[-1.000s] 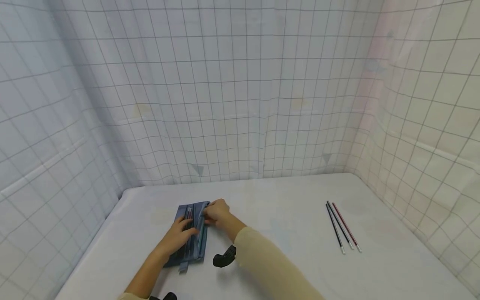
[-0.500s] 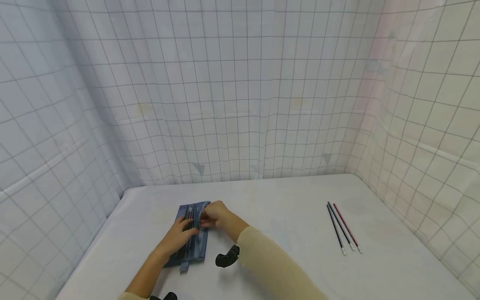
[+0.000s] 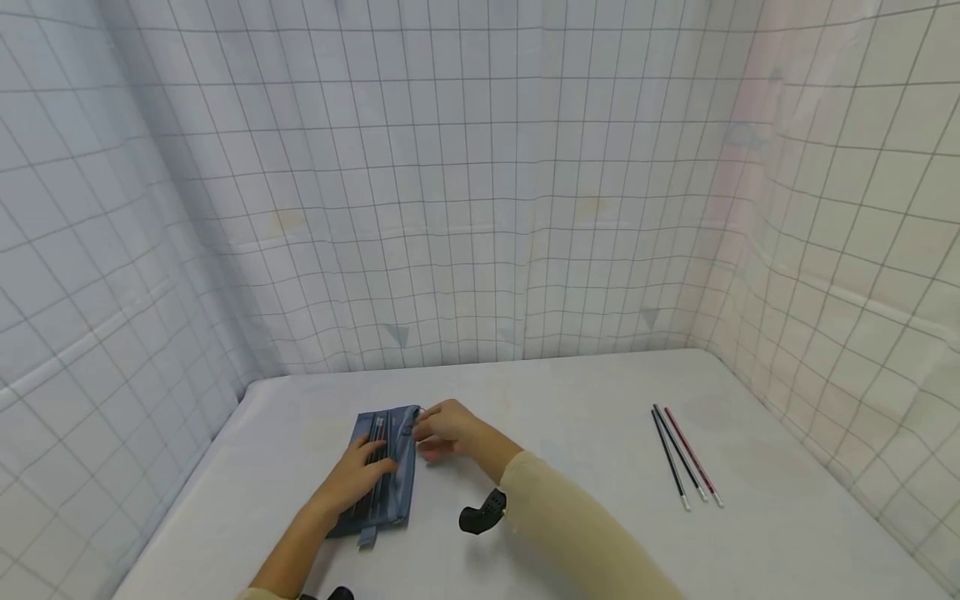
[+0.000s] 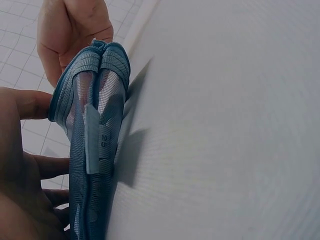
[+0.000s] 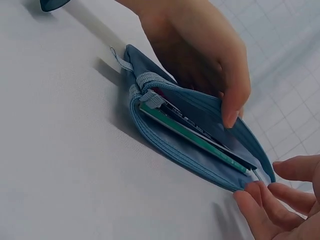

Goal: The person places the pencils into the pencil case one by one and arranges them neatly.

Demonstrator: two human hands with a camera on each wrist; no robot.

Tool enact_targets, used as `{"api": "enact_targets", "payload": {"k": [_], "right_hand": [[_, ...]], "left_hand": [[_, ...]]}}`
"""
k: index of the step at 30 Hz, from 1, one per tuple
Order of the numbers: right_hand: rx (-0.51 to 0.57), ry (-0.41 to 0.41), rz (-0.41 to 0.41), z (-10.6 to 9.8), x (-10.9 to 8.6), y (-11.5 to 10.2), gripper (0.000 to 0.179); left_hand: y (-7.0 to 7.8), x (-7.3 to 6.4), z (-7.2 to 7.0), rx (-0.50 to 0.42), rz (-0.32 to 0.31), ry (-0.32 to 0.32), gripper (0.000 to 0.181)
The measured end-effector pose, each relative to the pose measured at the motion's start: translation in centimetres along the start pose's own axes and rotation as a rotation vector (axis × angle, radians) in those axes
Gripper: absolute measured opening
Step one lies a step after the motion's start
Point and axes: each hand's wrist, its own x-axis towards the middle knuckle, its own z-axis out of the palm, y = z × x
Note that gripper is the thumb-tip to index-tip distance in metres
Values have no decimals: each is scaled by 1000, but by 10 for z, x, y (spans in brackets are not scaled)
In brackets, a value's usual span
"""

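Note:
A blue zip pencil case [image 3: 401, 487] lies on the table at left, pencils showing inside it. In the right wrist view its zipped mouth gapes, with a green pencil [image 5: 195, 137] and darker ones inside. My left hand [image 3: 356, 475] rests on top of the case with fingers spread. Its thumb [image 5: 232, 112] lies against the rim of the mouth. My right hand [image 3: 450, 429] is at the case's far right corner. Its fingertips [image 5: 255, 192] are at the end of the zip, thumb and fingers apart in the head view. Whether they touch the zip is unclear.
Three loose pencils [image 3: 686, 458], two black and one red, lie at the right of the white table [image 3: 555, 467]. Black wrist devices [image 3: 482, 512] hang under the forearms. Checked white curtains [image 3: 450, 208] surround the table at the back and sides.
The right hand has drawn back a little to the right from the case's edge, its thumb spreading from the fingers. My left hand stays on the case. Loose pencils are unmoved.

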Motion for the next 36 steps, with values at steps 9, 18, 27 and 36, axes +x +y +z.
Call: {"api": "enact_targets", "payload": {"k": [9, 18, 27, 36], "right_hand": [[3, -36, -2, -17, -8, -1, 29], [-30, -59, -18, -34, -17, -2, 34], [-101, -53, -37, -54, -22, 0, 34], [-135, -24, -40, -81, -31, 2, 37]], "left_hand": [[2, -4, 1, -2, 5, 0, 71], [5, -10, 0, 9, 27, 8, 69], [4, -12, 1, -29, 45, 5, 68], [0, -9, 1, -21, 46, 2, 69]]}}
